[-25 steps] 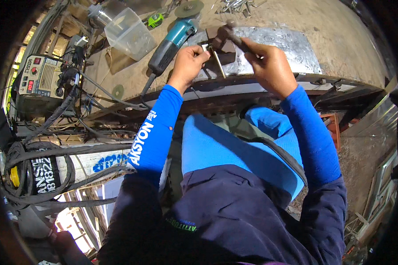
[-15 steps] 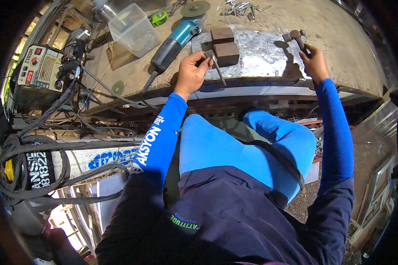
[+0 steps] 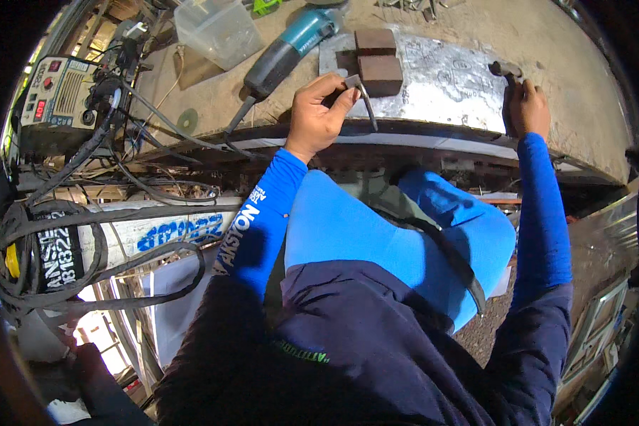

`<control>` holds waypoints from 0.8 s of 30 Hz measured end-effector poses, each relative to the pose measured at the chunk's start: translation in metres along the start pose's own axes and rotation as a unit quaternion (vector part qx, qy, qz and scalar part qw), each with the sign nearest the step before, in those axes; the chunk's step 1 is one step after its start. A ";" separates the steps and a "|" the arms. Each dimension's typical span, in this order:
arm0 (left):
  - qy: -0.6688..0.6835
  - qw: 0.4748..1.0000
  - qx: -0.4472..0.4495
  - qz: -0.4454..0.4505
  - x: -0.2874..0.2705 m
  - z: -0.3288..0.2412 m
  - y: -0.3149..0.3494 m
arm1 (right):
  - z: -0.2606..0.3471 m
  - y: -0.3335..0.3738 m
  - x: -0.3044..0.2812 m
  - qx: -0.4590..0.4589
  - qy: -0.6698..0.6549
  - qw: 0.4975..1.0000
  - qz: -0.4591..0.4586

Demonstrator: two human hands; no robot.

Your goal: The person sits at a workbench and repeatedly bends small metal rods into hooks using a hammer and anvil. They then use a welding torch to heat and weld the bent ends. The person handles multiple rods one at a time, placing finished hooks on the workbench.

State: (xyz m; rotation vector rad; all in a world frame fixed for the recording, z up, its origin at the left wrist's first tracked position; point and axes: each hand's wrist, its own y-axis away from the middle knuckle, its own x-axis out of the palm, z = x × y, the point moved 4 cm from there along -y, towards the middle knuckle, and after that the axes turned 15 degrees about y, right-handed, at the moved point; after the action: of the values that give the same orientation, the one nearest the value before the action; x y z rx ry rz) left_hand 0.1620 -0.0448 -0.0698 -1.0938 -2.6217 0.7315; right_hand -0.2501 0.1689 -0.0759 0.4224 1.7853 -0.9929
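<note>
Between thumb and fingers, my left hand pinches a bent metal rod, its long leg slanting down over the bench's front edge. A small flat part of it shows at the fingertips. My right hand is closed round the handle of a hammer, low over the right end of a marked metal sheet. Whether the hammer touches the bench, I cannot tell. Two brown blocks, a rear one and a front one, sit on the sheet's left part, just beyond my left hand.
An angle grinder lies left of the sheet, beside a clear plastic bin. A welding machine with thick cables stands at the left. Several metal pieces and a green tool lie at the back.
My right hand has moved right and lowered the hammer toward the sheet's right end. The left hand still holds the rod, slightly turned. The whole view has shifted a little.
</note>
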 end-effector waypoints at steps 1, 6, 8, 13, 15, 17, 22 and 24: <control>-0.027 0.999 0.030 0.010 0.007 -0.014 0.000 | -0.003 -0.001 0.004 -0.018 -0.034 0.999 -0.028; -0.053 0.984 0.164 0.048 0.059 -0.085 0.001 | -0.016 -0.013 0.013 0.020 -0.080 0.995 0.050; -0.081 0.975 0.191 0.082 0.078 -0.105 0.004 | -0.010 -0.012 0.006 0.031 -0.093 0.993 0.061; -0.100 0.952 0.237 0.163 0.106 -0.119 0.016 | 0.010 -0.003 -0.031 0.100 -0.168 0.978 0.076; -0.090 0.946 0.251 0.186 0.115 -0.122 0.016 | 0.005 -0.002 -0.030 0.106 -0.161 0.979 0.065; -0.087 0.943 0.251 0.202 0.122 -0.126 0.016 | 0.002 -0.003 -0.028 0.114 -0.167 0.977 0.063; -0.085 0.939 0.249 0.220 0.134 -0.135 0.014 | -0.001 -0.004 -0.025 0.097 -0.166 0.980 0.060; -0.081 0.939 0.255 0.215 0.137 -0.133 0.016 | -0.002 -0.005 -0.022 0.093 -0.167 0.980 0.063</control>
State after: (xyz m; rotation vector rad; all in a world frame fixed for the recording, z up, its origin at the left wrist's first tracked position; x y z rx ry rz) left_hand 0.1244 0.1106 0.0357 -1.4856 -2.1107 1.5443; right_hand -0.2453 0.1712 -0.0539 0.4504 1.3561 -1.0745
